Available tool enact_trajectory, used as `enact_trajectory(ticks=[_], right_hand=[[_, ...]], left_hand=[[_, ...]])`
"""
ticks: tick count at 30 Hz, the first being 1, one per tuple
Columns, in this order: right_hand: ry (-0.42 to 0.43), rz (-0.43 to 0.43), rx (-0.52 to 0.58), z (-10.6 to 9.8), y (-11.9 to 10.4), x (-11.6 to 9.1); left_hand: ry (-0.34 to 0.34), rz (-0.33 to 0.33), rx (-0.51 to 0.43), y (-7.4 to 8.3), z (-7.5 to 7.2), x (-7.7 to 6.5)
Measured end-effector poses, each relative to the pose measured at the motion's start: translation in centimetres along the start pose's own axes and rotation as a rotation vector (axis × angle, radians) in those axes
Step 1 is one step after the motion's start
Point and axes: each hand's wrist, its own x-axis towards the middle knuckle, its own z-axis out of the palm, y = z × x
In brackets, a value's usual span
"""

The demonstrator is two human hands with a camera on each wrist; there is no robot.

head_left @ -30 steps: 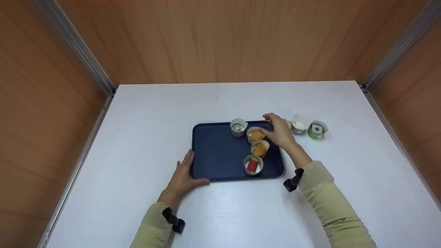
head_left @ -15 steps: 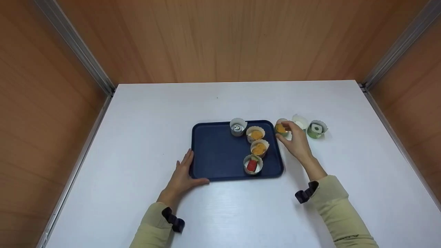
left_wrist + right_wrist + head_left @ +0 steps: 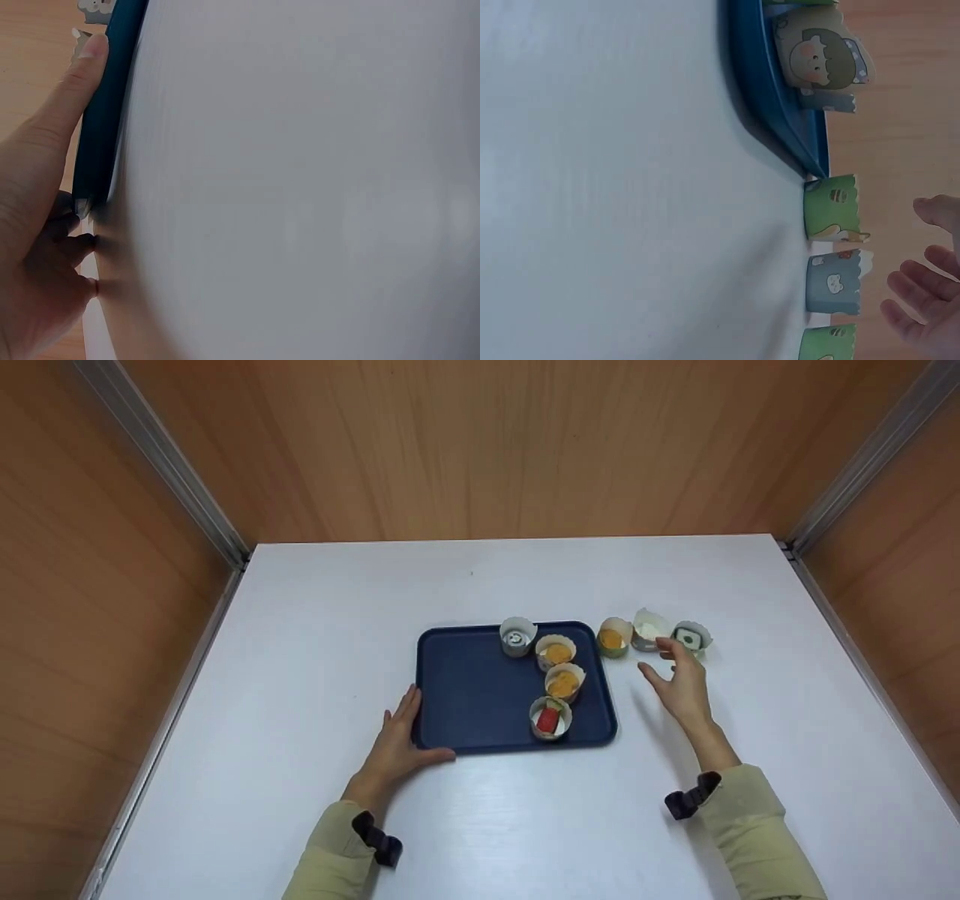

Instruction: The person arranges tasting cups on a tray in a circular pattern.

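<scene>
Standing just beside the blue tray (image 3: 480, 690), the orange-topped paper cup (image 3: 612, 640) begins a row with the grey cup (image 3: 648, 631) and white-topped green cup (image 3: 692, 638). The right hand (image 3: 684, 688), spread and empty, hovers near them; pinching walls low should spare rims. The left hand (image 3: 395, 748), spread, touches the tray's near left corner, likely steadying it.

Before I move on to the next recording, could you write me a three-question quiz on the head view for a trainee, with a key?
1. How many round paper cups stand on the navy-blue rectangular tray?
2. True or false: the left hand touches the tray while the right hand holds nothing.
3. Complete: the cup lowest in the picture contains a mostly ___ piece.

Key:
1. Four
2. True
3. Red
</scene>
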Motion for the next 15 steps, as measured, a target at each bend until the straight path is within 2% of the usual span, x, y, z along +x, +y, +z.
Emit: enact_trajectory(ticks=[15], right_hand=[[0.026,0.119,-0.055,-2.2,3.2,-0.6]], left_hand=[[-0.004,-0.001,-0.004,-0.1,0.0,-0.1]])
